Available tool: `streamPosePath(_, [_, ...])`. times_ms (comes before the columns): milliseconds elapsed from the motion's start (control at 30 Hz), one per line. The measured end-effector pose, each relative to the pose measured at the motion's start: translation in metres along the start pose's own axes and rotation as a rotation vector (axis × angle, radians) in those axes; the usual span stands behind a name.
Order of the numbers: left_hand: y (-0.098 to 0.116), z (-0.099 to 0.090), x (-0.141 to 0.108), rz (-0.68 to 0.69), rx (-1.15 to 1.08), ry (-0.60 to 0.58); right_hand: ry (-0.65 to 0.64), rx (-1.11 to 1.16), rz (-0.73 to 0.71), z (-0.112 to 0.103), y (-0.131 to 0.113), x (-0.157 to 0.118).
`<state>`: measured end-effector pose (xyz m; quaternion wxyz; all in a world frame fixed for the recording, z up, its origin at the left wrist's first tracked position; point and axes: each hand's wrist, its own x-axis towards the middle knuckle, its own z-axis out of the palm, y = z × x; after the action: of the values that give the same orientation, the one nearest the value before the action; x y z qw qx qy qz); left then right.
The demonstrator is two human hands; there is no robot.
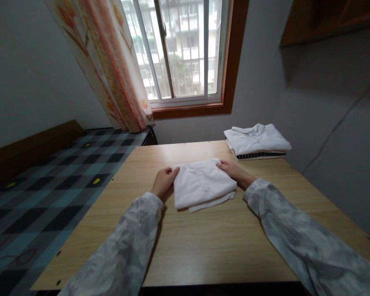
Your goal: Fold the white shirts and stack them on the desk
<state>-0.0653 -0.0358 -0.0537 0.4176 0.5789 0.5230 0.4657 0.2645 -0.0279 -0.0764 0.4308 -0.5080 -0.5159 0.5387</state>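
A folded white garment [203, 185] lies at the middle of the wooden table [185, 246], its lower layer sticking out a little at the near edge. My left hand [165, 181] grips its far left corner, thumb on top and fingers curled beneath. At the far right corner, my right hand [234, 172] pinches the cloth the same way, its fingertips hidden under the fabric. Farther back on the right stands a stack of folded clothes [257, 139], with a white collared shirt on top and a dark patterned piece lower down.
Left of the table is a bed with a checkered cover [64, 176]. A floral curtain [111, 70] hangs beside the window [185, 53] at the back. On the right wall there is a wooden shelf [329, 20], with a cable [336, 127] running below it.
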Motion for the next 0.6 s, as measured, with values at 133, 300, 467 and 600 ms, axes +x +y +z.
streamPosePath(133, [-0.001,0.005,-0.002,0.080,-0.033,-0.029,-0.024,-0.081,0.034,-0.002,-0.001,0.006])
streamPosePath(300, [-0.007,0.004,-0.001,0.101,0.072,0.013,0.024,-0.098,-0.111,0.002,-0.002,0.006])
streamPosePath(467, [-0.018,0.007,0.005,0.120,0.103,0.066,0.028,-0.119,-0.150,0.005,0.002,0.008])
streamPosePath(600, [-0.021,0.014,0.006,0.049,-0.094,0.026,0.087,-0.205,-0.057,-0.003,0.001,0.016])
